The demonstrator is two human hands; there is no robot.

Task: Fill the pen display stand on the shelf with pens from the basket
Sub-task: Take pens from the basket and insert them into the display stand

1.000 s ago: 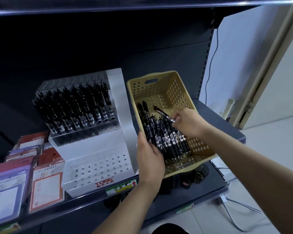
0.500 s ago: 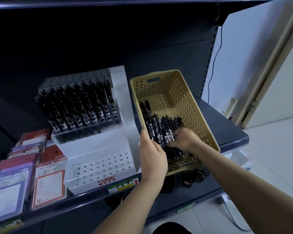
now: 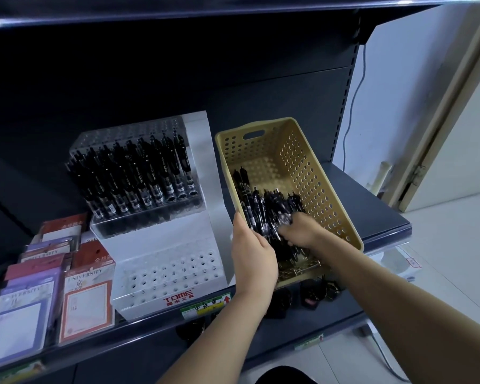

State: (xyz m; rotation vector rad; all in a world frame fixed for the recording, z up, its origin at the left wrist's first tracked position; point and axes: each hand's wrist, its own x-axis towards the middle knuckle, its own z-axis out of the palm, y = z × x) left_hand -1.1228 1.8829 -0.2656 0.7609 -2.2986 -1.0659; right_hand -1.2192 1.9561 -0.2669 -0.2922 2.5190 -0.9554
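Pens (image 3: 263, 206): loose pile in basket (image 3: 316, 173), under right fingertips.
Left hand (image 3: 254, 253): fingers clamp basket's left rim.
Right hand (image 3: 302, 232): fingers curled into pile; grasp unclear.
Pen display stand (image 3: 161, 245): just left of left fingers.

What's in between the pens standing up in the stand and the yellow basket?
Only the stand's tall white side panel comes between the standing pens and the basket. The head view shows it.
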